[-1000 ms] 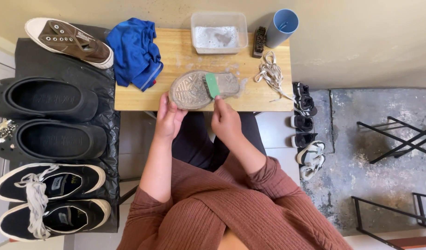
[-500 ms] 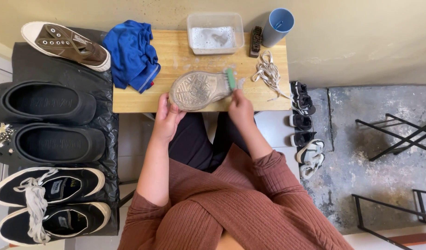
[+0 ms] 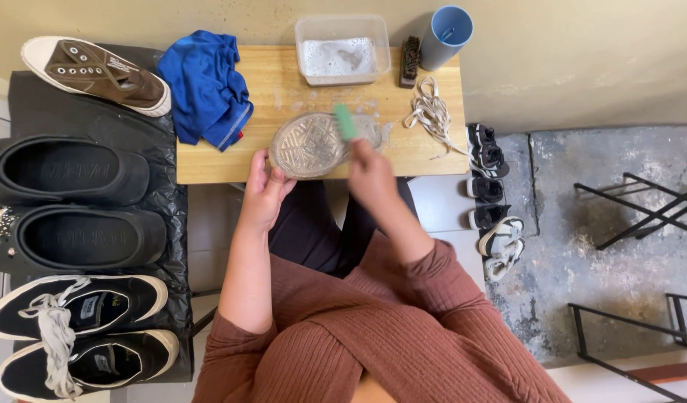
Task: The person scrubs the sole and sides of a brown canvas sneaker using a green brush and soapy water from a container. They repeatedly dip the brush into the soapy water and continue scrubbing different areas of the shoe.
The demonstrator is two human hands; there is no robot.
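Note:
A shoe [image 3: 311,143] lies sole up on the wooden table [image 3: 299,93], its pale sole wet and soapy. My left hand [image 3: 264,190] grips the shoe's near left end at the table's front edge. My right hand [image 3: 370,166], blurred by motion, holds a small green brush [image 3: 345,121] whose head rests on the sole's right part.
A clear tub of soapy water [image 3: 342,49], a dark brush [image 3: 411,60], a blue cup [image 3: 445,33], white laces [image 3: 430,114] and a blue cloth [image 3: 207,86] are on the table. A brown sneaker [image 3: 97,73], black clogs [image 3: 69,172] and black sneakers [image 3: 75,306] lie left; sandals [image 3: 491,186] lie right.
My right hand has swept the green brush back and forth across the sole, first rightward to the shoe's end, now back toward the middle. My left hand has stayed on the shoe.

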